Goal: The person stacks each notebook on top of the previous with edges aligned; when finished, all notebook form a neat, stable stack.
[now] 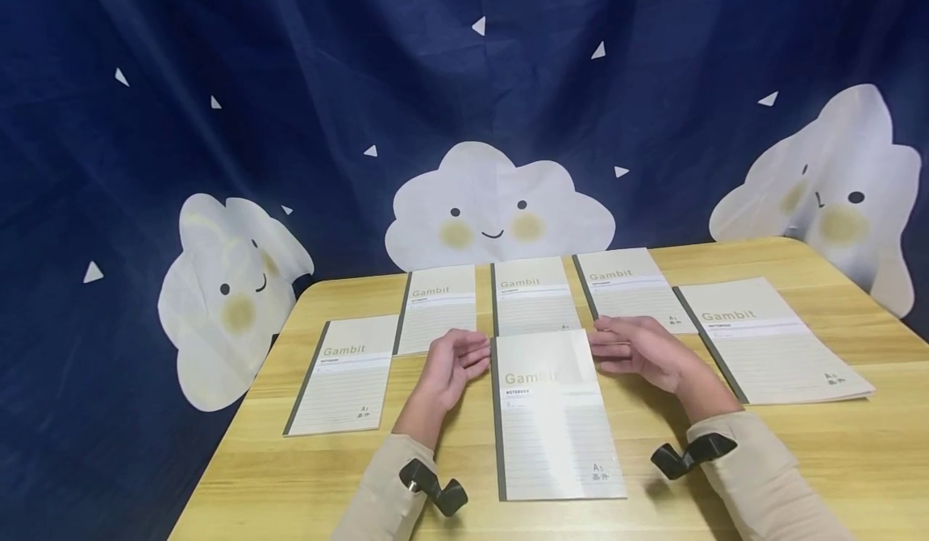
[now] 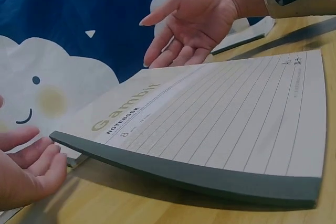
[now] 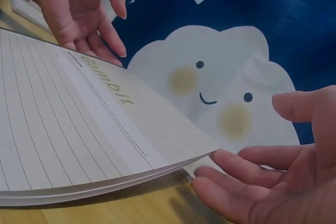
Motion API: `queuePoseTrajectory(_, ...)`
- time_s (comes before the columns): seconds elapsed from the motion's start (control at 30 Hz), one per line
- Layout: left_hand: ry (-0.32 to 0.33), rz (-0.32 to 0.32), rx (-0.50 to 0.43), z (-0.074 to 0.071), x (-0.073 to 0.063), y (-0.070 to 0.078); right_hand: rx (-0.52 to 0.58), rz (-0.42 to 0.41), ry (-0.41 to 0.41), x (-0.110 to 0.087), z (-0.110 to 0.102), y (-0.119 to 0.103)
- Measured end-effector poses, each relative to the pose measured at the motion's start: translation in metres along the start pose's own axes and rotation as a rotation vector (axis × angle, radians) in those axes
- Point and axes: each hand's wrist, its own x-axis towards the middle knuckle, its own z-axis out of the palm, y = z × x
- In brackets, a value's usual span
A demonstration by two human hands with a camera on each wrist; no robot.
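A white Gambit notebook (image 1: 555,444) with a dark grey spine lies in front of me, its far edge raised off the wooden table. My left hand (image 1: 452,368) is at its far left corner, fingertips touching the spine end in the left wrist view. At the far right corner, my right hand (image 1: 646,354) has its fingertips (image 3: 223,158) against the underside of the cover edge. Both palms face inward and up, fingers loosely bent, thumbs apart from the cover. The notebook's pages bow slightly in the wrist views.
Several matching notebooks lie around it: one at the left (image 1: 344,380), a row at the back including a middle one (image 1: 533,299), and one at the right (image 1: 776,339). A dark blue curtain (image 1: 334,57) with cloud prints hangs behind the table (image 1: 239,476).
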Motion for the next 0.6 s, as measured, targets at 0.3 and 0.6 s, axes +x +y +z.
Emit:
queuePoseTrajectory(0.3, -0.051, -0.023, -0.037, 0.0004, -0.0053, 0.0080, 0.106, -0.044, -0.101, -0.0028, -0.0049, -0.0037)
queuePoseTrajectory(0.6, -0.074, 0.007, -0.137, 0.0016, -0.0061, 0.0063, 0.260, -0.150, -0.237, -0.0024, -0.0102, 0.0014)
